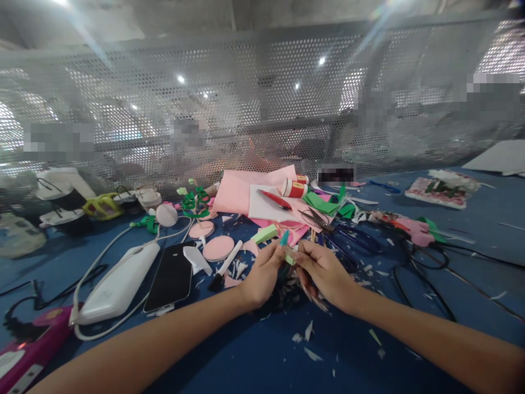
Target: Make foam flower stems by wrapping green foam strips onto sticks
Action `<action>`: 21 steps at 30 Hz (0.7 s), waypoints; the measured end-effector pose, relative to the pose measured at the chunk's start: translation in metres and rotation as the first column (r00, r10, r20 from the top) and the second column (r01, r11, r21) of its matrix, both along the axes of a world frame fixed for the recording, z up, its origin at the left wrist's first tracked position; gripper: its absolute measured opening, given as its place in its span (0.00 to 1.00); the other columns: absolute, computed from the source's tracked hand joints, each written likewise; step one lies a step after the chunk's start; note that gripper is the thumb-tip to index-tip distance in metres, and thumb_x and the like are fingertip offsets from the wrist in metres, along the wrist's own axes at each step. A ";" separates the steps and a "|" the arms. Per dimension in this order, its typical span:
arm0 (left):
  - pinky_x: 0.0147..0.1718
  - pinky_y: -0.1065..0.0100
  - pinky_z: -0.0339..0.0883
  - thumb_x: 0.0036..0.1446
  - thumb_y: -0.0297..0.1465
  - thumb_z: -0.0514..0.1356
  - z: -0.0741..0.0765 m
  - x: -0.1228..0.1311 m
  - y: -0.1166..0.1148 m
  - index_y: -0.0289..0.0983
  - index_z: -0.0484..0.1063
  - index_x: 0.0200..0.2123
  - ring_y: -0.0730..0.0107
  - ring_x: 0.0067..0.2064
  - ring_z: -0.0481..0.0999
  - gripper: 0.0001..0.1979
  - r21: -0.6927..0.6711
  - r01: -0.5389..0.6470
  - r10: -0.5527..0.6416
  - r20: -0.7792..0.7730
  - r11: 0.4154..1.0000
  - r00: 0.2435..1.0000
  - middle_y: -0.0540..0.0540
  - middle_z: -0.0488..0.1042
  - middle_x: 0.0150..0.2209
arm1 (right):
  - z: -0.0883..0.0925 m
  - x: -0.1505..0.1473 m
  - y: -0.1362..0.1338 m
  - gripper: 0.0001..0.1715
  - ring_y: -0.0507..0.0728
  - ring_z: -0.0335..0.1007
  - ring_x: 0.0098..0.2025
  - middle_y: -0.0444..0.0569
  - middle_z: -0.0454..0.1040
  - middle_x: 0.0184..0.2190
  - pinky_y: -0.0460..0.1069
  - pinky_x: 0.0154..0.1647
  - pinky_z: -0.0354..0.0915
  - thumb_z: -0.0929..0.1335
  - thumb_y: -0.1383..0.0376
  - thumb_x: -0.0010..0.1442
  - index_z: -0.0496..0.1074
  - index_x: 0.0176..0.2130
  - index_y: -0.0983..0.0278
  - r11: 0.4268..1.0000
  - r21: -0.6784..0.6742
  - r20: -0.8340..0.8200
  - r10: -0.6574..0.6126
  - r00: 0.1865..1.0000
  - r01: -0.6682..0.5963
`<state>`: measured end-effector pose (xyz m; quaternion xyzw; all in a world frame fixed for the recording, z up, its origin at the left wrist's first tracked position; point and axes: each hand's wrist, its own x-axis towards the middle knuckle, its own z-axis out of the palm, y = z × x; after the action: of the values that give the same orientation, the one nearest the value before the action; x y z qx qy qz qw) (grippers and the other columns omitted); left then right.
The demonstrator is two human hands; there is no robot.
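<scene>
Close together over the blue table, my two hands pinch a small light green piece (289,259), perhaps paper or foam. My left hand (262,276) has thumb and fingers closed on its left side. A teal tip (284,237) sticks up by the left fingertips; what it belongs to is hidden. My right hand (330,273) grips the piece from the right, its lower fingers curled beneath. Just beyond lies a light green strip (265,234) on pink paper. Scissors with dark blue handles (355,238) rest right of the hands.
Left lie a black phone (171,276), a white power bank (118,282) with cables, a brush (225,267) and pink discs (219,249). A red cutter (274,198) rests on white paper behind. Green leaf-like coils (196,200) stand back left. A perforated metal screen (254,109) rises behind; paper scraps litter the table.
</scene>
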<state>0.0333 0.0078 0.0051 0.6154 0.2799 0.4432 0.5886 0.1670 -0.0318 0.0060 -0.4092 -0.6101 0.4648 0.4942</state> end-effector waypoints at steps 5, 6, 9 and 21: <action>0.34 0.71 0.60 0.57 0.41 0.53 0.007 -0.002 0.002 0.37 0.70 0.37 0.72 0.31 0.63 0.14 0.228 -0.033 0.057 -0.102 0.973 0.993 0.51 0.65 0.27 | -0.002 0.007 0.005 0.21 0.47 0.57 0.10 0.36 0.62 0.13 0.42 0.10 0.53 0.62 0.49 0.58 0.55 0.26 0.61 0.996 0.084 0.089 0.017 0.996 -0.025; 0.34 0.71 0.60 0.58 0.41 0.52 0.007 -0.003 0.002 0.37 0.69 0.36 0.72 0.31 0.63 0.14 0.261 -0.034 0.071 -0.131 0.965 0.989 0.51 0.64 0.27 | -0.003 0.009 0.007 0.21 0.48 0.58 0.12 0.37 0.62 0.14 0.42 0.11 0.54 0.63 0.49 0.57 0.56 0.27 0.61 0.992 0.121 0.129 0.017 0.991 -0.033; 0.34 0.71 0.59 0.59 0.41 0.51 0.007 -0.005 0.003 0.36 0.68 0.36 0.72 0.32 0.62 0.15 0.330 -0.034 0.109 -0.211 0.943 0.971 0.50 0.64 0.29 | -0.003 0.018 0.013 0.20 0.50 0.62 0.19 0.40 0.65 0.20 0.44 0.19 0.57 0.67 0.50 0.54 0.60 0.33 0.62 0.946 0.318 0.335 -0.048 0.941 -0.065; 0.31 0.70 0.55 0.58 0.42 0.51 0.006 -0.009 0.007 0.34 0.67 0.28 0.72 0.31 0.60 0.17 0.320 0.082 0.011 -0.278 0.944 0.960 0.49 0.63 0.28 | 0.004 0.027 0.017 0.25 0.50 0.61 0.22 0.44 0.68 0.21 0.44 0.22 0.51 0.60 0.45 0.58 0.64 0.31 0.65 0.732 0.630 0.617 -0.269 0.740 -0.259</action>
<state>0.0247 0.0149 0.0113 0.7655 0.2704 0.3825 0.4410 0.1943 -0.0149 0.0101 -0.3396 -0.8706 0.0262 0.3549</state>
